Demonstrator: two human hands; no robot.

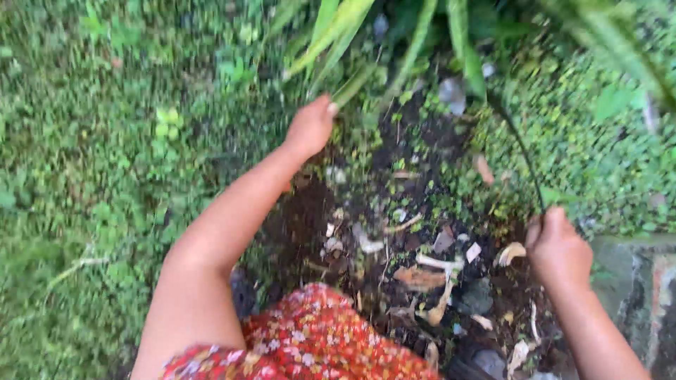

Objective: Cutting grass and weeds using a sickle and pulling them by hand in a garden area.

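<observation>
Weeding in hand, by appearances. Left hand (308, 128): closed, at base of leafy plant (352, 35); contents hidden. Right hand (560, 250): fist around thin dark stem (522, 151), right of plant. Next: firm, steady pull.

The ground (422, 141) is a patch of dark soil, with low green weeds (91, 141) around it and pale dry leaf scraps (436, 264) and small stones (451, 91) lying on it.

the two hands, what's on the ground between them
In the head view, dark bare soil lies between the left hand and the right hand, strewn with dry leaf scraps, pale fragments and small green weeds.
</observation>
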